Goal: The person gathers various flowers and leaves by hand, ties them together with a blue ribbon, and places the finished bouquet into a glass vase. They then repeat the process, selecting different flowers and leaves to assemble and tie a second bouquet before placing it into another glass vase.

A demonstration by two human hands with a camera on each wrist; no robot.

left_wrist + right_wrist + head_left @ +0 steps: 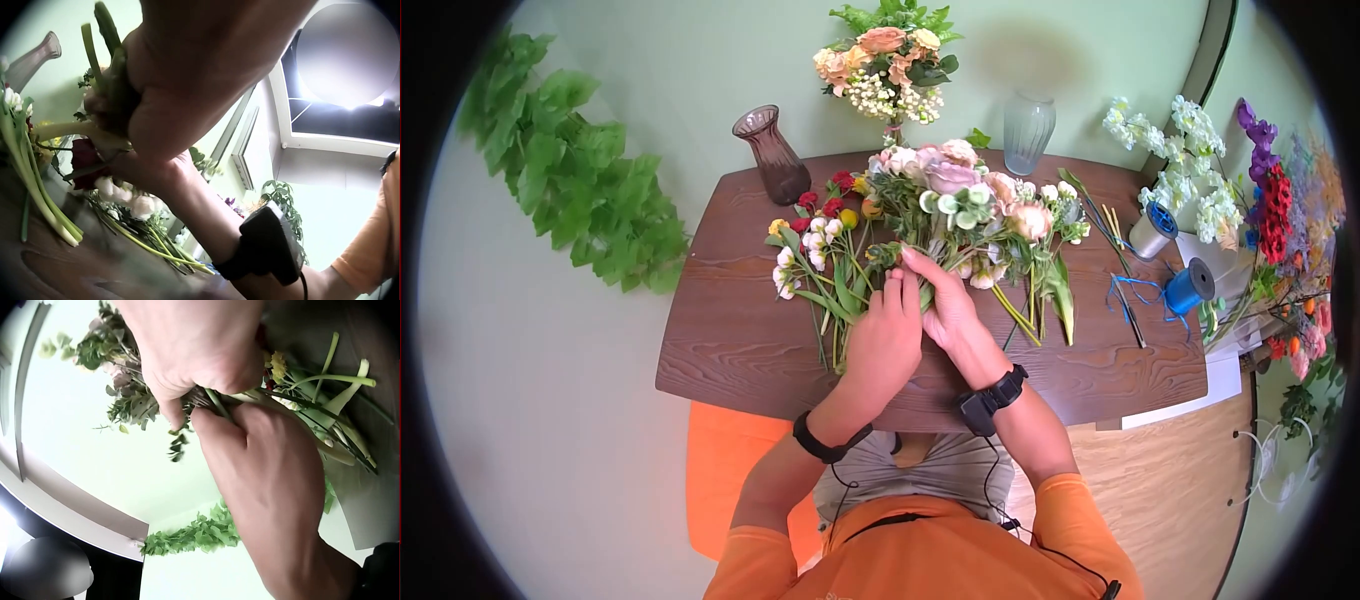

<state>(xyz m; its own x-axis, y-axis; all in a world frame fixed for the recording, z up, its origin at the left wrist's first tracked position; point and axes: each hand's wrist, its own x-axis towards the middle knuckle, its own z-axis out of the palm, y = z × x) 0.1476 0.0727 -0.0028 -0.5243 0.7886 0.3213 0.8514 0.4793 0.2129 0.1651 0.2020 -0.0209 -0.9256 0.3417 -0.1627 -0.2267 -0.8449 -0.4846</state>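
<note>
1. Our left hand curls its fingers round a bundle of stems, near the centre of the bench; in the left wrist view, green ends stick out of the grip.
2. Our right hand meets it just at its 2 o'clock, fingers closed on the same bundle and thumb reaching up along it; how tightly they close, we cannot tell.
3. The bouquet of mauve, pink and cream blooms spreads at 12 o'clock from our hands.
4. At 10 o'clock we have red flowers and white flowers, their stems pointing towards us on the wood.
5. Further out at 11 o'clock stands a smoky purple vase, and at 1 o'clock a clear ribbed vase.
6. A peach arrangement rises at 12 o'clock, behind our bouquet.
7. Towards 2 to 3 o'clock we see a silver-wound spool and a blue spool, the latter trailing loose blue ribbon.
</note>
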